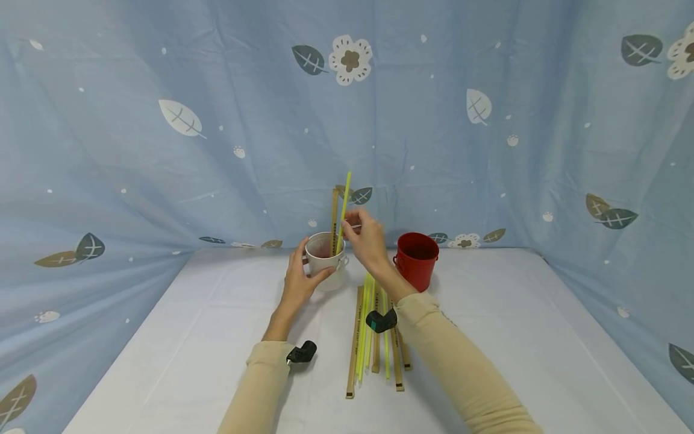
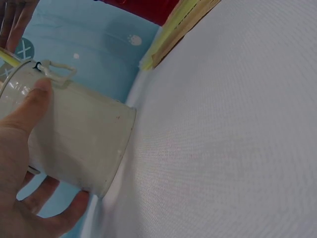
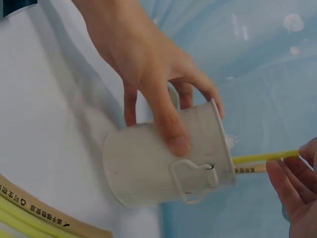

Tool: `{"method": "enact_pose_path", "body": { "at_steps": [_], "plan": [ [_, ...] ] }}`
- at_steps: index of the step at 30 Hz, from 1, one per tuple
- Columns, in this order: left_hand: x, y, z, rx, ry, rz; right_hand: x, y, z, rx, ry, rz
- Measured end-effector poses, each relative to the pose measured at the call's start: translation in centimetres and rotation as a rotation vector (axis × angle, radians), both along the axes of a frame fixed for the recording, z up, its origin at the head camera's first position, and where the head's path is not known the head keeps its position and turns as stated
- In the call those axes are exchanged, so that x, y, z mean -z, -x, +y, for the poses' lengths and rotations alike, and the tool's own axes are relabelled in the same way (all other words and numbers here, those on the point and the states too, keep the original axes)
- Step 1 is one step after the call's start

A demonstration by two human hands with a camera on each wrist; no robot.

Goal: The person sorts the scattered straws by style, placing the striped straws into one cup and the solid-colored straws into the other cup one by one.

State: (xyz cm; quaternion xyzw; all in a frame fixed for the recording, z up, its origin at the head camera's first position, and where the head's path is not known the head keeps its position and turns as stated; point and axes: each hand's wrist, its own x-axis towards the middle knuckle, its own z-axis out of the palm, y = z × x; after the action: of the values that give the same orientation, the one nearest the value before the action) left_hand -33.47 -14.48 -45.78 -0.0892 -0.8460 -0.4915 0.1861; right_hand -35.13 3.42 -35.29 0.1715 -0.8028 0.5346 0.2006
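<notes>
My left hand (image 1: 301, 278) grips a small white metal bucket (image 2: 81, 129), its thumb across the near side by the handle loop and its fingers spread round the other side. Upright on the white table, the bucket holds a paper-wrapped brown strip (image 1: 334, 211) printed with dark characters. A slim yellow stick (image 1: 345, 196) leans in the bucket beside that strip, its lower end hidden inside. Above the rim, my right hand (image 1: 368, 238) pinches the yellow stick between thumb and fingers; in the right wrist view its fingertips (image 3: 308, 151) show at the right edge.
A red bucket (image 1: 416, 265) stands to the right, partly behind the right forearm. Several yellow sticks (image 1: 362, 343) and brown paper-wrapped strips (image 1: 352, 361) lie side by side on the table (image 1: 206, 361), partly under that forearm. A blue patterned curtain (image 1: 260, 120) hangs behind.
</notes>
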Motion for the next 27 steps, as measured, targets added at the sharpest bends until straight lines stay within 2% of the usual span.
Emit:
{"method": "enact_pose_path", "body": {
  "at_steps": [6, 18, 27],
  "plan": [
    [0.1, -0.1, 0.0, 0.006, 0.000, 0.006, 0.7, 0.0, -0.2, -0.013, -0.009, -0.015],
    [0.2, 0.0, -0.1, 0.009, -0.001, 0.009, 1.8, -0.1, -0.4, -0.001, -0.105, -0.043],
    [0.2, 0.2, -0.1, 0.012, 0.003, 0.000, 1.8, -0.1, -0.4, 0.008, -0.144, -0.032]
  ]
}}
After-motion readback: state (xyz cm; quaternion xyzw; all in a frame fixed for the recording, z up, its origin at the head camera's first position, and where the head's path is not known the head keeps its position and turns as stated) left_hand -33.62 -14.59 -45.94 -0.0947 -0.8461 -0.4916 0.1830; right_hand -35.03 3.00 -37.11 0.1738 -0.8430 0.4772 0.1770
